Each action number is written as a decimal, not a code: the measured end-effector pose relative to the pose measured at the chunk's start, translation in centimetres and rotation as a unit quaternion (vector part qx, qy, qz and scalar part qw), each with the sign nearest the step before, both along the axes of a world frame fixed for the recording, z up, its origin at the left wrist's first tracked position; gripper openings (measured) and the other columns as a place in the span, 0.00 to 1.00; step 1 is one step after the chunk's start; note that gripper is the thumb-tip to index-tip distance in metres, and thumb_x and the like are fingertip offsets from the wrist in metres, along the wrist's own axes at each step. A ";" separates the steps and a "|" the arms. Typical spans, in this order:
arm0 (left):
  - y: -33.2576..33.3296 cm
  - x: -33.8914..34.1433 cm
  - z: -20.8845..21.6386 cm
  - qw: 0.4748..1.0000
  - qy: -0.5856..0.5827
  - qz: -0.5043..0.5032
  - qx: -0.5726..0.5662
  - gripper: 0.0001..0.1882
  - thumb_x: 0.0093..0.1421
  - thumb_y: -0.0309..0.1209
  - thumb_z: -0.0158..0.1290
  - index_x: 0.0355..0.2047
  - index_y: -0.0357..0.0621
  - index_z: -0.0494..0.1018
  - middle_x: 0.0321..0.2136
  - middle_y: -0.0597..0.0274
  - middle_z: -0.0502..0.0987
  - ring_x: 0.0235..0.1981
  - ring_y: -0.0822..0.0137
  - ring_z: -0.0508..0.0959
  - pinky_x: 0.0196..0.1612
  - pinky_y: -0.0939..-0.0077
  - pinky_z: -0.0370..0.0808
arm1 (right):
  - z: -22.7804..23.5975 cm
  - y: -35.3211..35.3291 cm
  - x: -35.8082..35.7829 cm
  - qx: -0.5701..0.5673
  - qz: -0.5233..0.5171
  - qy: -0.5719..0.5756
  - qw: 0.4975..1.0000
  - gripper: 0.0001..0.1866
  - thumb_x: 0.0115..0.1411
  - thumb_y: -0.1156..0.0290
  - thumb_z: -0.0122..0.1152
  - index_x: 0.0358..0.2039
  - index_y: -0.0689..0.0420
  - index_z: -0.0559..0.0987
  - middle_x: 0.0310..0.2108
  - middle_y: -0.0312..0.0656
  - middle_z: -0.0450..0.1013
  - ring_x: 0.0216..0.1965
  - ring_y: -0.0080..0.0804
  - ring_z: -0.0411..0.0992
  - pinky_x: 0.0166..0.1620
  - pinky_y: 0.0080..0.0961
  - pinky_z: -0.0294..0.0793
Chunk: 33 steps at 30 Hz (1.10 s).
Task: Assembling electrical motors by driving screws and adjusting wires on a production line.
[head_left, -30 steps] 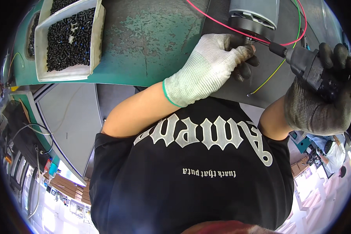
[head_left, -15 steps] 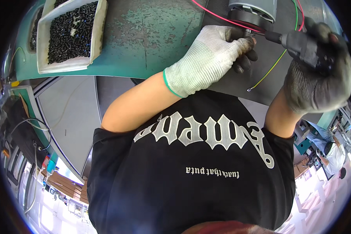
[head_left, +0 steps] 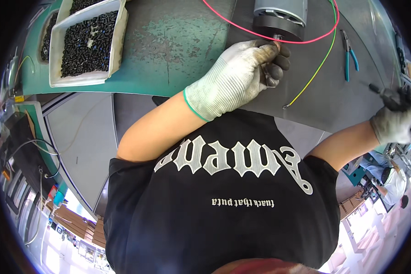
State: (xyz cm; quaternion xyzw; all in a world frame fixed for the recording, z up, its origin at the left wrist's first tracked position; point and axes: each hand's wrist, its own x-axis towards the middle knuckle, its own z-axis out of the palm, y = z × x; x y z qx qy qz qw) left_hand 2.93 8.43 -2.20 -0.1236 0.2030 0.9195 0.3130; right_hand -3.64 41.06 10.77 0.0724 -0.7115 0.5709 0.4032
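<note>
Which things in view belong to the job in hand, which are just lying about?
Likely in use:
grey cylindrical unit, left hand at its near end
dark tool, blurred, in right hand
red wire, green-yellow wire

Likely lying about:
blue-handled pliers
white bin of small black parts
no hand near either

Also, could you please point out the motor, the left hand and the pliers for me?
Motor (head_left: 279,22): head view, on its black end section.
Left hand (head_left: 241,66): head view, on the back of the glove.
Pliers (head_left: 348,49): head view, near where the handles meet.
</note>
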 end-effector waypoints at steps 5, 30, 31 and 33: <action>0.0 0.8 1.1 0.997 -0.058 0.024 0.053 0.12 0.69 0.35 0.44 0.39 0.40 0.72 0.30 0.61 0.76 0.29 0.71 0.76 0.33 0.77 0.73 | -6.7 -1.7 2.3 0.328 -0.371 0.057 0.867 0.32 0.52 0.59 0.69 0.50 0.70 0.70 0.46 0.54 0.70 0.46 0.43 0.71 0.49 0.37 0.73; -39.3 -1.9 4.9 0.118 0.071 -0.074 -0.988 0.19 0.59 0.39 0.54 0.48 0.44 0.75 0.43 0.46 0.77 0.46 0.48 0.76 0.51 0.60 0.72 | -13.2 5.8 0.9 0.480 -0.165 -0.243 0.827 0.29 0.68 0.51 0.45 0.52 0.69 0.70 0.49 0.61 0.68 0.51 0.56 0.66 0.55 0.44 0.64; -39.5 -1.9 4.9 0.126 0.061 -0.077 -0.987 0.19 0.59 0.38 0.54 0.48 0.44 0.75 0.43 0.46 0.77 0.46 0.48 0.76 0.51 0.60 0.72 | -13.3 5.7 1.0 0.479 -0.170 -0.245 0.826 0.29 0.68 0.51 0.45 0.52 0.69 0.70 0.49 0.61 0.68 0.51 0.56 0.66 0.55 0.44 0.64; -39.4 -2.3 5.3 0.144 0.042 -0.083 -0.985 0.19 0.59 0.37 0.54 0.48 0.43 0.75 0.43 0.46 0.77 0.46 0.48 0.76 0.51 0.59 0.72 | -13.4 5.1 1.0 0.481 -0.172 -0.239 0.826 0.29 0.69 0.52 0.45 0.51 0.69 0.71 0.49 0.61 0.69 0.51 0.57 0.66 0.54 0.44 0.65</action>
